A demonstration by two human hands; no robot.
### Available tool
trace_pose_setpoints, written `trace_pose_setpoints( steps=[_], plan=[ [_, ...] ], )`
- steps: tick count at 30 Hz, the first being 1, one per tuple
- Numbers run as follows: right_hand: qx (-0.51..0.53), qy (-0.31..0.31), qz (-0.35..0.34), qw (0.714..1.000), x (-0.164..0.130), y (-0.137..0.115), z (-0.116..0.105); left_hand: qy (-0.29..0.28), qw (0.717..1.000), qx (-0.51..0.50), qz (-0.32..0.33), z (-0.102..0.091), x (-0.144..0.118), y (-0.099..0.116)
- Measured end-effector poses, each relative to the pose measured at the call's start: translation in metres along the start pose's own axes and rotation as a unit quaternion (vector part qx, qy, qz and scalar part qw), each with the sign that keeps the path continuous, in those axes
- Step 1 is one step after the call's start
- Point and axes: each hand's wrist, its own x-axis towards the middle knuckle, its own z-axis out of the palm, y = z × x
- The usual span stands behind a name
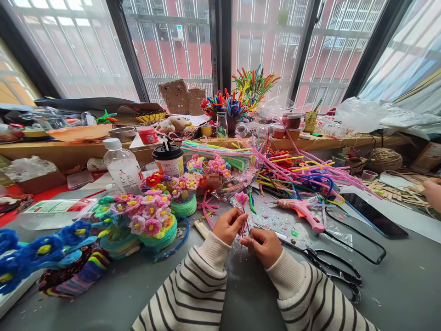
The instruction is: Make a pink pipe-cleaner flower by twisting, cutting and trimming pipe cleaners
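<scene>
Both hands sit near centre over the grey table (396,285), striped sleeves coming in from the near edge. Left hand (230,225) is closed in a pinch high on a thin stem, just below the small pink flower (241,198) at its top. Right hand (264,246) is closed too, fingers curled round the lower part of the same stem; the exact finger contact is hidden by the knuckles. The flower stands upright between and above the two hands, just off the table.

Judged step: mid-assembly of one pipe-cleaner flower, likely twisting or wrapping the stem under the head. The next move calls for keeping the left pinch firm so the head does not spin, while the right fingers turn the stem tight.

Just right of the hands lie black scissors (336,269), flat on the table. A little farther right is a pink glue gun (303,209) with its black cord looping toward the near right, and a dark phone (374,214) beyond that. Bits of pink scrap litter the table around the hands.

Left of the hands, blue flowers (44,246) at near left, then pots of pink flowers (148,218), well apart from the hands. Behind them stand a clear bottle (122,168) and a lidded cup (168,158).

Farther back, a loose heap of pipe cleaners (292,170) spreads centre to right. Another person's hand (433,193) shows at the far right edge. On the wooden sill by the window, more pipe cleaners stand in jars.
</scene>
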Motion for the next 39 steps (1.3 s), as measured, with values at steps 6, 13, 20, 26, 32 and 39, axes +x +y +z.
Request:
trace_pose_setpoints(
  steps=[6, 13, 20, 26, 32, 39],
  plan=[
    [0.073, -0.052, -0.013, 0.996, 0.0001, -0.0012, -0.0001, -0.004, 1.000, 0.000, 0.002, 0.0002, -0.0010, 0.0028],
    [0.072, -0.058, 0.005, 0.996, 0.0012, 0.0023, -0.0009, -0.003, 1.000, -0.001, -0.006, 0.0000, -0.0006, 0.0039],
    [0.150, -0.087, -0.022, 0.985, 0.0019, 0.0010, 0.0014, -0.020, 1.000, -0.006, -0.005, 0.0000, -0.0014, 0.0020],
    [0.147, -0.074, 0.002, 0.986, 0.0023, 0.0021, -0.0015, -0.012, 1.000, -0.018, -0.008, 0.0008, -0.0005, 0.0041],
    [0.178, -0.086, -0.001, 0.980, 0.0027, 0.0018, 0.0016, -0.026, 0.999, -0.019, 0.006, -0.0001, -0.0013, 0.0022],
    [0.194, -0.092, 0.028, 0.976, 0.0028, 0.0042, 0.0026, -0.032, 0.999, -0.015, -0.002, -0.0015, -0.0008, 0.0013]
  ],
)
